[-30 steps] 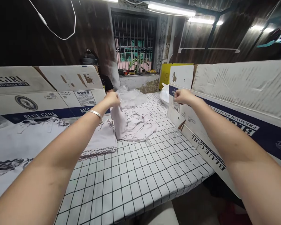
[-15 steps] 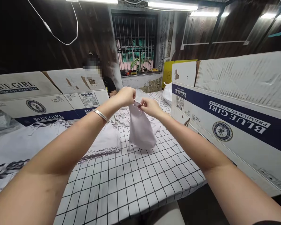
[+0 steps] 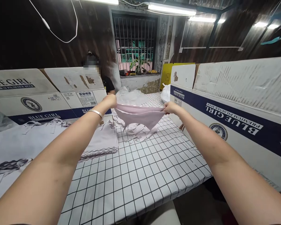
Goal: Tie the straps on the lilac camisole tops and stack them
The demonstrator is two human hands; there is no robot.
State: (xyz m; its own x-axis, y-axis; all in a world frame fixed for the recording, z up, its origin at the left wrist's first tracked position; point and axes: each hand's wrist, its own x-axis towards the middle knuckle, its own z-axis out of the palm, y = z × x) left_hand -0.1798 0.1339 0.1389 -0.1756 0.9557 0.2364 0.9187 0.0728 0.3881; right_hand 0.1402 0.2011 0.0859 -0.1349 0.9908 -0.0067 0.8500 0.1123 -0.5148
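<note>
My left hand (image 3: 110, 100) and my right hand (image 3: 170, 107) each pinch one end of a pale pink piece of fabric (image 3: 140, 114), stretched flat between them above the checked tablecloth (image 3: 140, 175). A silver bangle (image 3: 96, 113) sits on my left wrist. Under the stretched piece lies a loose heap of the same pale fabric (image 3: 140, 130). A neat stack of folded pale pieces (image 3: 102, 140) lies just left of it, below my left forearm.
Blue Girl cardboard boxes wall the table on the left (image 3: 37, 97) and the right (image 3: 234, 109). White printed cloth (image 3: 16, 143) covers the left side. Clear plastic wrap (image 3: 131, 95) lies at the far end. A person in black (image 3: 105, 82) sits behind the left boxes.
One second ago my right hand was at the right box while my left lifted a piece. Both hands then met at its top edge and have now spread apart, stretching it wide.
</note>
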